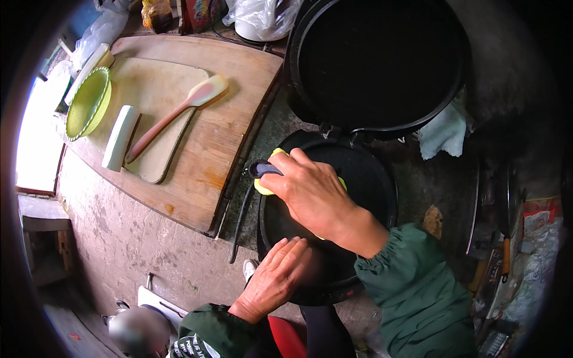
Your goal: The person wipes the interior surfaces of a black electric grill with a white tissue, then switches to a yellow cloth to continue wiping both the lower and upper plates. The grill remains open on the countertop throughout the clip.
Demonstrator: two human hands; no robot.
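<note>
A round black electric griddle [329,279] with its hinged lid [380,67] raised stands before me. My right hand [309,192] presses a yellow and dark grey cloth [264,185] onto the left part of the lower pan. Much of that cloth is hidden under my palm and fingers. At the pan's near left rim lies my left hand [277,277], its fingers stretched out over the edge, holding nothing. A black cord [244,219] hangs beside the griddle's left side.
Left of the griddle, a wooden board [224,147] bears a smaller cutting board [156,76], a pink-handled spatula [165,125], a white roll [121,138] and a green basket [91,105]. A pale blue cloth [443,132] hangs at the right. A blurred round pot [138,331] stands lower left.
</note>
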